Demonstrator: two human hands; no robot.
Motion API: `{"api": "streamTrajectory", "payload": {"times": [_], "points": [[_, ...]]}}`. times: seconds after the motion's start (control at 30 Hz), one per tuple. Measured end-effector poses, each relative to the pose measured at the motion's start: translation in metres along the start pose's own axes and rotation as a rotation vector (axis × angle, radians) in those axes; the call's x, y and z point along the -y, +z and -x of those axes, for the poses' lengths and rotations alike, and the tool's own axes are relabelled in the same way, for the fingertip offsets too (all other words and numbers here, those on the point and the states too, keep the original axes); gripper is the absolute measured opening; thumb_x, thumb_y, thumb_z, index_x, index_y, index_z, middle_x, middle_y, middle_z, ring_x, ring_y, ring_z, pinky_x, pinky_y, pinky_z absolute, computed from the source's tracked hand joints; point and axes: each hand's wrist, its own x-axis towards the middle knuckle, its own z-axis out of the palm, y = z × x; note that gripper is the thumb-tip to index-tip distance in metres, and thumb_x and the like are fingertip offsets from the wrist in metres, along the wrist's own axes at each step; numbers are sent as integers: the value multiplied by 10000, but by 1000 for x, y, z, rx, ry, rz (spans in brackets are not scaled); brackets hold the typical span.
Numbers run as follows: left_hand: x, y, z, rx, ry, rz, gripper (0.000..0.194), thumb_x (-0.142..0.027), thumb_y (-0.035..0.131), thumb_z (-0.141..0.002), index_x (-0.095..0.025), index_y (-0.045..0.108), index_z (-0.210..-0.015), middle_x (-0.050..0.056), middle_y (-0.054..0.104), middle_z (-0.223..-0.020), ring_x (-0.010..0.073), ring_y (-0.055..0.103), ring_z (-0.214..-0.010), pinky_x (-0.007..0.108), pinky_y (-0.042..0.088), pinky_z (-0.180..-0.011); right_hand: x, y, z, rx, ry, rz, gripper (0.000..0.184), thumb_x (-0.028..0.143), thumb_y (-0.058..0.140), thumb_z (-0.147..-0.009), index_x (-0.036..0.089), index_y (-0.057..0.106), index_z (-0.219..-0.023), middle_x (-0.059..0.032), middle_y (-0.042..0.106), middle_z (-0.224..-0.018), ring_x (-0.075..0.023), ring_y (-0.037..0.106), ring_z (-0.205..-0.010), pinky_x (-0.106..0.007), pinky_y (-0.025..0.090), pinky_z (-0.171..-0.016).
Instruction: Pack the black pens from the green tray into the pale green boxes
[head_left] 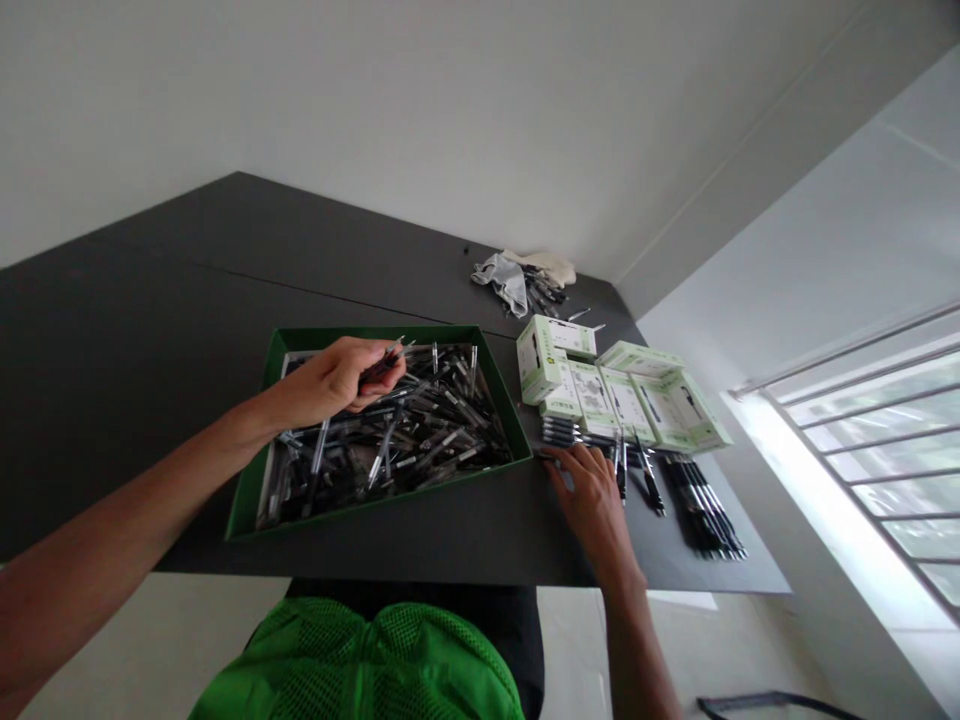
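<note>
My left hand hovers over a green tray and is closed on a few black pens. The tray is heaped with several loose black pens. My right hand lies flat with its fingers stretched out on the dark table, touching a row of black pens laid beside the tray. Several white-and-green pen boxes stand just beyond that hand.
More black pens lie in a row near the table's right edge. A crumpled grey and white cloth with some pens sits at the far corner. A window with bars is on the right. A green mesh cap shows at the bottom.
</note>
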Motion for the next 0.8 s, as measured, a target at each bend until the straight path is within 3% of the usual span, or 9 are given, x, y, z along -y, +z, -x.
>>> {"api": "streamTrajectory", "payload": {"times": [0.17,0.43,0.8], "points": [[0,1,0,-1,-6,-13,476,-421,325,-1134,-182,496,-760,-66,346,-626,57,271,-470,177,244,-410,-1,-3,4,-73,35,-59,251,306,552,-1075,218,750,-1203,-67,722,-980,-261,599,-912,-409,453,-855],[-2,2,0,1,-35,-18,461,-376,304,-1133,-185,489,-757,-65,346,-621,59,271,-470,183,242,-413,-26,-20,20,-365,282,-52,209,273,583,-1032,195,775,-1064,-70,716,-916,-257,620,-903,-396,469,-858],[-5,3,1,1,-50,-30,440,-354,300,-1123,-189,477,-756,-66,345,-621,61,259,-472,188,241,-418,-10,-14,11,-149,73,-69,238,341,609,-1055,230,797,-1148,-66,680,-999,-243,585,-934,-413,482,-890]]}}
